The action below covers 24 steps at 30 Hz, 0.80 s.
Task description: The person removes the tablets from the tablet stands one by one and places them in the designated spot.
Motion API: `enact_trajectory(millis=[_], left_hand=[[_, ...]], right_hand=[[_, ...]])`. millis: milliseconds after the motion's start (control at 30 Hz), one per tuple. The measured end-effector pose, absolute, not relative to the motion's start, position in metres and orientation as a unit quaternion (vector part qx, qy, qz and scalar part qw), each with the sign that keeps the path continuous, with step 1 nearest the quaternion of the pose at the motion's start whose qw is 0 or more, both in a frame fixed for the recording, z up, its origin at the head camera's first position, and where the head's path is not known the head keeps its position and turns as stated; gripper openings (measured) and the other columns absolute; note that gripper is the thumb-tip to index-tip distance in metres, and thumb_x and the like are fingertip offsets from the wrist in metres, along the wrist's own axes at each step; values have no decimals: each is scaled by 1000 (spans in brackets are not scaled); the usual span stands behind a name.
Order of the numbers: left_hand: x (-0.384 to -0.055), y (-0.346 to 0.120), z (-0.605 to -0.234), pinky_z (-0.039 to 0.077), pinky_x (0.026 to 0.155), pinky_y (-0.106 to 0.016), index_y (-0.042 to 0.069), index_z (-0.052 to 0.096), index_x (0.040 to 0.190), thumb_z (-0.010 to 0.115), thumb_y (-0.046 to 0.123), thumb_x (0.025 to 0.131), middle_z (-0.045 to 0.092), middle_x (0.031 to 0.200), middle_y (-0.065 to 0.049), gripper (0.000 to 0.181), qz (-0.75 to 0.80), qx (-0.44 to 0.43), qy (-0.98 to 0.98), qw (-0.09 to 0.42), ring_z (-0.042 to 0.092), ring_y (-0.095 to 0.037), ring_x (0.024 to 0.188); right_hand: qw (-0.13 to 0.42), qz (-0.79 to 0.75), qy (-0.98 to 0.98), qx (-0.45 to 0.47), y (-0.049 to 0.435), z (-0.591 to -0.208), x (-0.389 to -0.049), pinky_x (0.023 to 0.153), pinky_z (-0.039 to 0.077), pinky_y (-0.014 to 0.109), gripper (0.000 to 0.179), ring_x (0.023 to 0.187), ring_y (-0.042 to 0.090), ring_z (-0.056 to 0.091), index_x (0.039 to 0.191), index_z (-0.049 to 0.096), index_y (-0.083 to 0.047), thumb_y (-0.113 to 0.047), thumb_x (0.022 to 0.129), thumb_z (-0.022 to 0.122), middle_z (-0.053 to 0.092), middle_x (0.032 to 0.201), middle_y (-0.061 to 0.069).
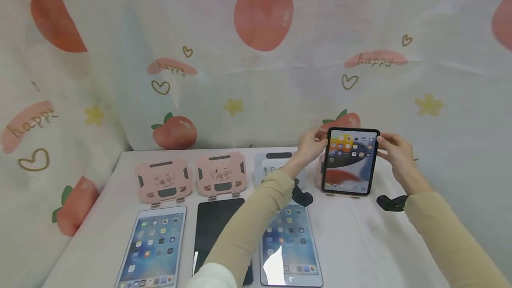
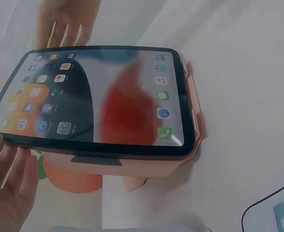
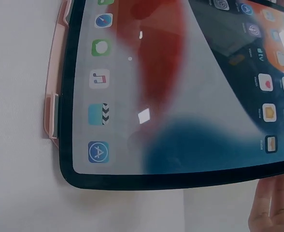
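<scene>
Black tablet (image 1: 351,162) is held upright by its top corners, left hand (image 1: 311,145) at 10 o'clock, right hand (image 1: 394,148) at 2, fingers curled on the edges. Its bottom edge is seated on the pink stand (image 2: 192,121). Risk: if released off-centre, the tablet could be tipped forward off the lip.

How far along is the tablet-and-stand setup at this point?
One black-framed tablet stands upright on the pink stand at right, both hands at its top edges. Left: three tablets lie flat on the white table; three stands sit empty.
</scene>
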<state>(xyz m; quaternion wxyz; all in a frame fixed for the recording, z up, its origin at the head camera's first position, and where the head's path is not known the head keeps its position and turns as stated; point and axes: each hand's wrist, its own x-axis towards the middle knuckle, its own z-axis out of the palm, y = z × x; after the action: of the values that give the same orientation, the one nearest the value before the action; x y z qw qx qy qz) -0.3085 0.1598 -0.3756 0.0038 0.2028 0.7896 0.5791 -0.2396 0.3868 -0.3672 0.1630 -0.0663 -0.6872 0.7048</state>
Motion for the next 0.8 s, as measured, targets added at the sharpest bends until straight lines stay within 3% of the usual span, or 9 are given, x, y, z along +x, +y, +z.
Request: enact_trajectory(millis=[367, 800], left_hand=[[-307, 169, -381, 46, 66, -13, 8, 66, 108, 61, 11, 93, 68, 101, -8, 16, 603, 164, 780, -29, 58, -9, 84], [-302, 170, -378, 46, 74, -14, 9, 65, 107, 61, 11, 93, 68, 102, -7, 15, 599, 160, 784, -40, 59, -10, 89]], right_hand=[[174, 679, -697, -149, 379, -368, -246, 60, 50, 10, 2, 69, -3, 57, 95, 60, -21, -23, 95, 59, 61, 78, -19], [203, 676, -698, -123, 422, -409, -278, 60, 52, 18, 9, 71, 5, 62, 96, 66, -19, -24, 89, 69, 65, 83, -10]])
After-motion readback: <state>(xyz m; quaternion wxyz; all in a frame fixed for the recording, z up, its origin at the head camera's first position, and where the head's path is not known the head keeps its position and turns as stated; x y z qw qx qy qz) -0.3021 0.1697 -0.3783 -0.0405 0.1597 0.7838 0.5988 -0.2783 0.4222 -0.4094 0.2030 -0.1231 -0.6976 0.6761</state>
